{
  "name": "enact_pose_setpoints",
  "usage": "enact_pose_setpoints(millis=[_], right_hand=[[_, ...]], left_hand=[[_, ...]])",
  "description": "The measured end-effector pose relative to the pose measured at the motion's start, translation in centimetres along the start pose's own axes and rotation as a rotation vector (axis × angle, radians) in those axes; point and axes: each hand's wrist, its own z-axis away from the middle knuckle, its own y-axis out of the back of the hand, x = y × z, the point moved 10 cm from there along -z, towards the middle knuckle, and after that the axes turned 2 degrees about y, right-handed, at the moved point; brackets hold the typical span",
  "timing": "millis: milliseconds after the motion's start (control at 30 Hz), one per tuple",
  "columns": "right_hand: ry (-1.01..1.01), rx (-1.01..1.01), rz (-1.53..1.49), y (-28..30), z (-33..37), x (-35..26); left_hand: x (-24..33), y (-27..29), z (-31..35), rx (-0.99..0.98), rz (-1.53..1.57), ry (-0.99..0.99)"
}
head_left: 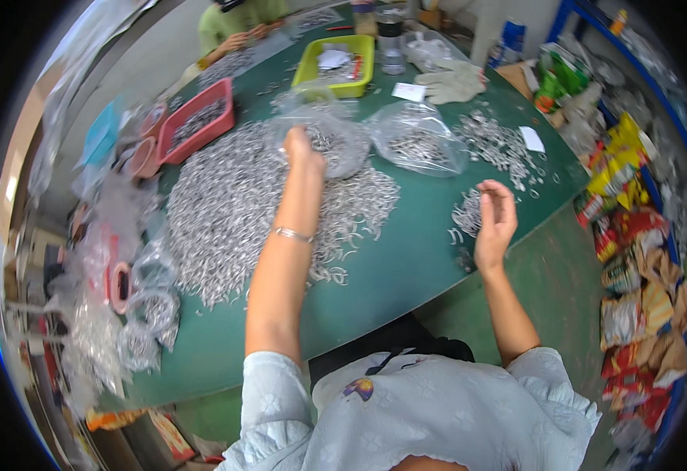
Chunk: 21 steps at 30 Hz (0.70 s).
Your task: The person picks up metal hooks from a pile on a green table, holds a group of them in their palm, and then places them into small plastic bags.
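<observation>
Clips point(233, 204) heaped under left hand point(302, 149); right hand point(495, 220) raised beside them.

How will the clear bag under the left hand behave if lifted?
The clear bag looks thin and crumpled, so probably floppy. It holds small metal parts, so likely to sag, maybe spilling through its open mouth. The left hand reaches into it.

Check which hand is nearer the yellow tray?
Left. The left hand reaches over the pile of metal pieces, just short of the yellow tray. The right hand hangs farther back, near the table's right edge.
</observation>
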Motion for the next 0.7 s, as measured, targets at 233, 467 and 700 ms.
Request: enact_pose_setpoints(millis=[233, 467, 700], right_hand=[[0.067, -0.409, 0.759, 10.0, -1.8, 6.1], [-0.027, -0.589, 0.887, 5.4, -0.3, 8.4], [0.145, -0.721, 0.876, 2.5, -0.8, 7.6]], left_hand=[[-1.4, -2.1, 18.4, -0.419, -0.329, -0.391], [-18.3, 3.6, 29.0, -0.693, -0.337, 0.298], [-25.8, 6.7, 37.5, -0.996, -0.243, 1.197]])
